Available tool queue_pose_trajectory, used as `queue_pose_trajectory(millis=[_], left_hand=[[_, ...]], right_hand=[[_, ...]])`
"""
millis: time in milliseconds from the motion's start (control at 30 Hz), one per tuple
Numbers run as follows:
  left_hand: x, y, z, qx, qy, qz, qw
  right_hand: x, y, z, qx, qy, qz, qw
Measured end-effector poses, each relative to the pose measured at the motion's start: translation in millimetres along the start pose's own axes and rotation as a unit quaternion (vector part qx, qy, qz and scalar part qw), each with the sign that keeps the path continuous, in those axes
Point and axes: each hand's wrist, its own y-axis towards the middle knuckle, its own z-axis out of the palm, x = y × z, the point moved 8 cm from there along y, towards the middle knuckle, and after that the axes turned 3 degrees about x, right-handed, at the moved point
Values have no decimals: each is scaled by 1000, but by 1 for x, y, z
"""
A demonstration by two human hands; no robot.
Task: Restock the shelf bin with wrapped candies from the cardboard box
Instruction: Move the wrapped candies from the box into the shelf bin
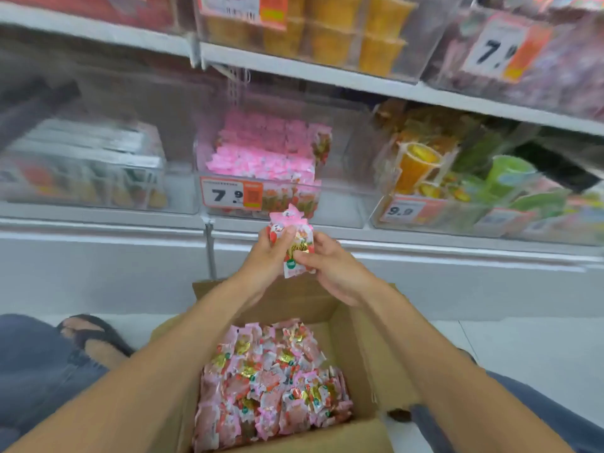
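Shop shelves lined with clear bins fill the background above a pale floor (523, 338). The left hand (268, 253) grips a small bunch of wrapped candies (294, 243), thumb across the front. The right hand (330, 266) pinches the bunch's lower edge. Just behind, partly covered by the bunch, stands the shelf bin (341, 194), partly filled with pink packets, with a price tag (228, 194) on its front. A bin of jelly cups (441, 178) sits to its right. Under the forearms, the open cardboard box (359, 338) holds many more candies. A sandalled foot (88, 331) rests left of the box.
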Motion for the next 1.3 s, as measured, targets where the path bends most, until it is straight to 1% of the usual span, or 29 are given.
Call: queue_pose_trajectory(millis=[100,167,200,333,500,567,633,667,700,767,800,833,867,900,967,1033,1100,1200,1300], left_hand=[[-57,7,-4,-5,94,40,995],[-90,17,-4,-7,169,67,983],[-104,23,-3,-1,187,81,979],[-150,44,19,90,180,136,970],[-164,106,26,118,271,136,946],[-163,137,17,110,323,121,932],[-156,177,-7,71,406,102,905],[-151,196,-21,56,462,95,880],[-144,211,-33,48,522,87,847],[-131,228,-51,39,615,75,784],[-125,231,-56,36,642,71,762],[-119,232,-60,35,656,62,751],[-114,233,-62,36,659,51,750],[-110,235,-64,36,652,44,756],[-108,238,-63,32,642,46,765],[-109,239,-63,28,644,51,763],[-109,239,-64,28,651,48,757],[-111,241,-64,17,677,61,733],[-111,242,-65,12,679,72,730]], right_hand=[[57,4,2,2,-3,-41,999],[90,8,3,20,-2,-66,998],[104,11,3,31,4,-72,997],[138,38,-12,55,57,-71,994],[151,87,-62,-25,44,-58,997],[149,110,-89,-85,40,-50,994],[144,132,-120,-169,18,-38,985],[140,142,-136,-210,7,-31,977],[135,152,-151,-244,0,-24,970],[125,173,-170,-269,-5,-8,963],[119,184,-174,-264,-14,8,964],[115,194,-175,-254,-27,27,967],[110,204,-175,-243,-38,49,968],[104,212,-174,-230,-41,70,970],[91,225,-168,-182,-34,105,977],[80,232,-162,-132,-36,128,982],[78,235,-162,-118,-50,135,982],[83,238,-164,-119,-100,124,980],[82,239,-165,-118,-131,121,977]])
